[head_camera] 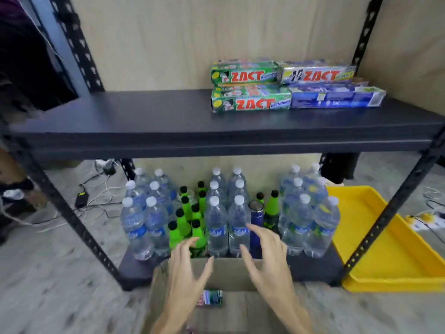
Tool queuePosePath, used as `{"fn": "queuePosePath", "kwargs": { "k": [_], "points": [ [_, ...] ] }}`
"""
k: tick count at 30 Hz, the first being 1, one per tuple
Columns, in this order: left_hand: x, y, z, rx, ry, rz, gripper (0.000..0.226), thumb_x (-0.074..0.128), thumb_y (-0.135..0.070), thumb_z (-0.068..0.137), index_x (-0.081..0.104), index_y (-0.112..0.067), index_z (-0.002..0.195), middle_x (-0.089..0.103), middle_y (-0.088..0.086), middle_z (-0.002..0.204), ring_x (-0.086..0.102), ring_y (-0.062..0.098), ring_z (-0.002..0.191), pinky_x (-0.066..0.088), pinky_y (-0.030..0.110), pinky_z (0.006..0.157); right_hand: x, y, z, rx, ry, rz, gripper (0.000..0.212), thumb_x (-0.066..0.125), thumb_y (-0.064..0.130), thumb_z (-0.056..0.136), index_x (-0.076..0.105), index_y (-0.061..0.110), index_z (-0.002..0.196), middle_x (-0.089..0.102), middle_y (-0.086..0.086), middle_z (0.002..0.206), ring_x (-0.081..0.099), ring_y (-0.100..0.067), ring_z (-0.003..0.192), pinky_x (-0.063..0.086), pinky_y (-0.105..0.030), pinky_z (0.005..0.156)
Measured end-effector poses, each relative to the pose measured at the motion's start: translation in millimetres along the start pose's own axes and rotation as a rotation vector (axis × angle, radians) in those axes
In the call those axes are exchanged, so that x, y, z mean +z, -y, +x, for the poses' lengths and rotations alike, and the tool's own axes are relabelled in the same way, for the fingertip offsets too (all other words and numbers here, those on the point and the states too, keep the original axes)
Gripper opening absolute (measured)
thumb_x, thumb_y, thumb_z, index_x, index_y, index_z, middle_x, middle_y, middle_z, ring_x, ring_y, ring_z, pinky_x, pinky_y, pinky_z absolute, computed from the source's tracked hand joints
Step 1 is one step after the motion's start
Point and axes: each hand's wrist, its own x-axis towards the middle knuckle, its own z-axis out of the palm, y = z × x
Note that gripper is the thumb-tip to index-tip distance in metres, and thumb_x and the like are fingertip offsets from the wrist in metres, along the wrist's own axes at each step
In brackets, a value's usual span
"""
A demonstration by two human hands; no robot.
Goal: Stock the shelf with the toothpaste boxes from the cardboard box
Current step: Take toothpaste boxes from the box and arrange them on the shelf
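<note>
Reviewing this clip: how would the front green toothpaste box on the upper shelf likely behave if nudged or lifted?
The front green toothpaste box is long and flat-sided, lying on the dark shelf, so it would probably slide rather than roll. It looks like thin printed carton, likely light and somewhat crushable. Its right end appears to meet the blue box, so a sideways push may shift that too.

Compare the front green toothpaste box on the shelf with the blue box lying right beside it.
The green box shows its front face, with big red ZACT lettering; the blue box shows a face of small print, with no large logo in view. The green one is the shorter in view; the blue one reaches further toward the right post. Both lie flat, lengthwise along the shelf, end to end.
</note>
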Motion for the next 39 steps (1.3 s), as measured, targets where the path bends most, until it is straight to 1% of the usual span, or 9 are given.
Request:
{"fn": "queuePosePath", "kwargs": {
  "k": [2, 6, 9, 12, 16, 23, 30, 36, 39],
  "points": [
    [10.4, 45.5, -32.5, -0.068, 0.103, 0.104, 0.054, 0.060, -0.052, 0.084, 0.055, -0.022, 0.127, 0.056, -0.009, 0.115, 0.055, 0.016, 0.106, 0.037, 0.027, 0.092, 30.5, -33.3, -41.0, 0.099, 0.193, -0.022, 0.046, 0.055, 0.045, 0.095, 0.046, 0.034, 0.139, 0.052, 0.017, 0.135, 0.048, -0.008, 0.127, 0.024, -0.018, 0.102],
    [29.7, 119.0, -82.3, -0.245, 0.333, 0.227, 0.050, 0.058, -0.054, 0.088, 0.052, -0.027, 0.129, 0.054, -0.007, 0.119, 0.056, 0.020, 0.113, 0.043, 0.036, 0.095, 67.0, -85.7, -99.3, 0.207, 0.463, -0.132, 0.056, 0.051, 0.055, 0.092, 0.039, 0.035, 0.143, 0.054, 0.011, 0.135, 0.047, -0.011, 0.125, 0.028, -0.025, 0.093],
    [46.2, 152.6, -102.1, -0.326, 0.500, 0.338, 0.058, 0.063, -0.048, 0.090, 0.051, -0.016, 0.137, 0.055, 0.008, 0.132, 0.054, 0.031, 0.123, 0.042, 0.044, 0.101, 83.1, -105.0, -127.4, 0.286, 0.612, -0.149, 0.063, 0.060, 0.051, 0.092, 0.038, 0.029, 0.147, 0.048, 0.009, 0.145, 0.038, -0.013, 0.132, 0.029, -0.031, 0.097],
    [61.9, 173.5, -105.8, -0.383, 0.580, 0.368, 0.061, 0.065, -0.045, 0.092, 0.047, -0.014, 0.142, 0.051, 0.009, 0.136, 0.050, 0.031, 0.127, 0.039, 0.043, 0.105, 100.4, -113.9, -150.3, 0.346, 0.764, -0.124, 0.071, 0.066, 0.046, 0.090, 0.031, 0.032, 0.150, 0.043, 0.009, 0.148, 0.035, -0.018, 0.138, 0.024, -0.038, 0.109],
    [88.0, 198.7, -91.4, -0.321, 0.630, 0.353, 0.059, 0.073, -0.042, 0.086, 0.051, -0.019, 0.136, 0.053, 0.008, 0.128, 0.052, 0.031, 0.120, 0.042, 0.046, 0.100, 129.6, -132.0, -178.4, 0.451, 0.875, -0.079, 0.083, 0.075, 0.051, 0.080, 0.030, 0.042, 0.150, 0.045, 0.014, 0.144, 0.035, -0.014, 0.136, 0.021, -0.032, 0.105],
    [125.6, 236.2, -72.8, -0.267, 0.755, 0.455, 0.070, 0.077, -0.031, 0.083, 0.042, -0.022, 0.143, 0.040, 0.008, 0.140, 0.040, 0.031, 0.132, 0.033, 0.045, 0.106, 174.9, -154.0, -214.3, 0.519, 1.146, 0.042, 0.102, 0.080, 0.045, 0.076, 0.014, 0.048, 0.154, 0.040, 0.009, 0.155, 0.019, -0.024, 0.147, 0.006, -0.049, 0.120],
    [144.4, 257.8, -73.2, -0.329, 0.676, 0.485, 0.080, 0.082, -0.042, 0.074, 0.041, -0.028, 0.141, 0.043, 0.009, 0.130, 0.038, 0.030, 0.121, 0.033, 0.046, 0.105, 184.3, -164.0, -210.4, 0.505, 1.173, 0.052, 0.109, 0.080, 0.042, 0.078, 0.004, 0.045, 0.156, 0.046, 0.008, 0.145, 0.029, -0.018, 0.138, 0.020, -0.044, 0.117],
    [150.1, 266.8, -76.6, -0.294, 0.751, 0.428, 0.070, 0.086, -0.030, 0.073, 0.052, -0.033, 0.135, 0.040, 0.007, 0.118, 0.040, 0.028, 0.114, 0.041, 0.040, 0.098, 190.4, -164.2, -225.0, 0.218, 1.054, -0.053, 0.078, 0.066, 0.039, 0.084, 0.030, 0.035, 0.153, 0.051, 0.006, 0.141, 0.041, -0.017, 0.129, 0.019, -0.023, 0.095],
    [148.6, 266.0, -84.2, -0.360, 0.680, 0.247, 0.060, 0.084, -0.016, 0.078, 0.059, -0.025, 0.132, 0.041, 0.006, 0.122, 0.041, 0.015, 0.111, 0.042, 0.015, 0.097, 193.3, -170.7, -230.8, 0.189, 0.950, -0.119, 0.072, 0.064, 0.041, 0.086, 0.036, 0.033, 0.151, 0.057, 0.007, 0.136, 0.048, -0.017, 0.125, 0.025, -0.030, 0.094]
  ]
}}
